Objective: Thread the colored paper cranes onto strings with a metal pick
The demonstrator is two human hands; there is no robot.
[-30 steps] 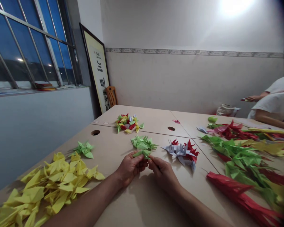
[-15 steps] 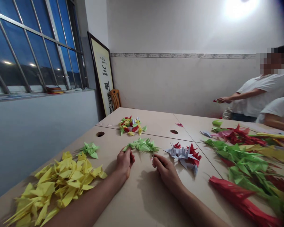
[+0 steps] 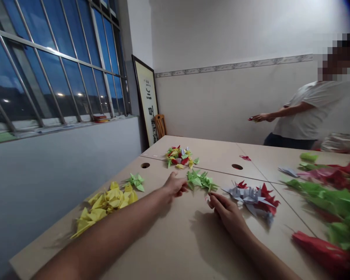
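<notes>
A strand of green paper cranes (image 3: 201,179) lies between my hands at mid-table. My right hand (image 3: 223,204) pinches the strand's right end with thumb and fingertips. By its left end is my left hand (image 3: 175,185), blurred, fingers curled; whether it holds anything cannot be made out. Left of it sit more green cranes (image 3: 136,181) and a pile of yellow cranes (image 3: 113,200). Grey cranes (image 3: 246,194) mixed with red cranes (image 3: 265,194) are just right of my right hand. Behind rests a ring of mixed-colour cranes (image 3: 179,156).
Green cranes (image 3: 323,198) and a long red bundle (image 3: 321,247) lie on the table's (image 3: 175,249) right side. The tabletop has two round holes. Across it stands a person in a white shirt (image 3: 312,111). A framed panel (image 3: 147,101) leans by the window.
The view has turned left, so the table's things appear farther right. My left hand has shifted and its grip on the strand's left end no longer shows clearly. My right hand keeps its pinch.
</notes>
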